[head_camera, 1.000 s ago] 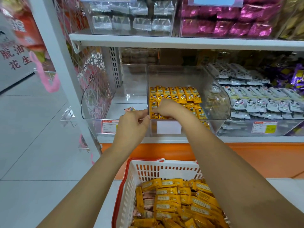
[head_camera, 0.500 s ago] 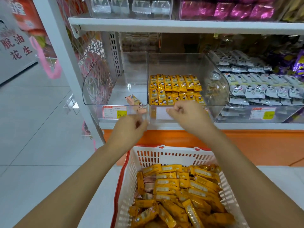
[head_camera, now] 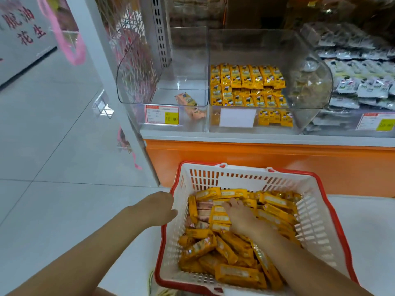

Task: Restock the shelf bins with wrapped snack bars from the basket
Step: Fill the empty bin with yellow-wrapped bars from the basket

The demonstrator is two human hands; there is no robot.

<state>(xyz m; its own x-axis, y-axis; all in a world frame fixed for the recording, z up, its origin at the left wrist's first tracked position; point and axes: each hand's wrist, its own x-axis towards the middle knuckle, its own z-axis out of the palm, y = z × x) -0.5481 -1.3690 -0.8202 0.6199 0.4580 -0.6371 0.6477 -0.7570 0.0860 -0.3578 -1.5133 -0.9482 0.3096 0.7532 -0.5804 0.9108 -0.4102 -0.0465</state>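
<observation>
A white basket with a red rim (head_camera: 215, 175) stands below the shelf, full of yellow wrapped snack bars (head_camera: 237, 274) with a few pink ones (head_camera: 204, 205) among them. My right hand (head_camera: 241, 218) lies inside the basket with its fingers spread on the yellow bars. My left hand (head_camera: 159, 207) is at the basket's left rim, its fingers hidden. On the shelf, the middle clear bin (head_camera: 312, 82) holds rows of yellow bars (head_camera: 245, 82). The left clear bin (head_camera: 136, 82) holds only pink-orange bars (head_camera: 189, 103) near its front.
A bin of white-and-grey packets (head_camera: 363, 86) sits to the right. Price tags (head_camera: 161, 115) hang on the bin fronts above the orange shelf base (head_camera: 256, 159). A white upright post (head_camera: 102, 71) stands at the shelf's left end, with tiled floor (head_camera: 53, 135) beyond.
Both hands have dropped from the bin fronts to the basket. The right hand now rests on the bars. A pink-orange bar stays behind in the left bin.
</observation>
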